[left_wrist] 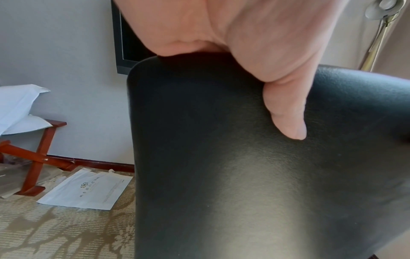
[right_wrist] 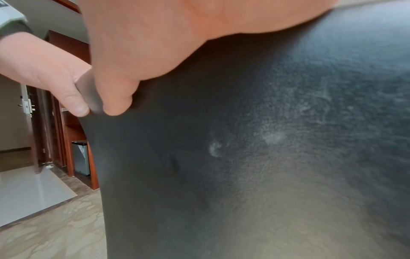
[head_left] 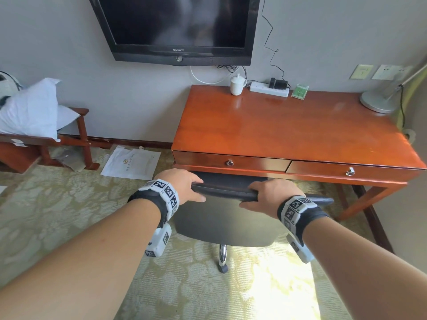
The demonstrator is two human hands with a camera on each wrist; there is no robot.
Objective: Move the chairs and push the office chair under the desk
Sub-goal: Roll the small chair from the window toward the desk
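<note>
The black office chair [head_left: 224, 222] stands in front of the wooden desk [head_left: 288, 125], its backrest top just below the drawer fronts. The seat is hidden beneath the desk, and one chrome leg with a caster [head_left: 223, 257] shows below the backrest. My left hand [head_left: 184, 185] grips the backrest's top edge at its left corner, thumb [left_wrist: 286, 112] on the rear face of the backrest [left_wrist: 244, 175]. My right hand [head_left: 268, 195] grips the same edge toward the right, fingers curled over the top, thumb [right_wrist: 115, 98] on the black rear face [right_wrist: 244, 157].
On the desk stand a white lidded cup [head_left: 238, 85], a power strip [head_left: 269, 88] and a lamp base [head_left: 377, 101]. A TV [head_left: 178, 26] hangs above. At left is a wooden rack [head_left: 80, 135] with pillows, and a paper bag [head_left: 131, 162] lies on the patterned carpet.
</note>
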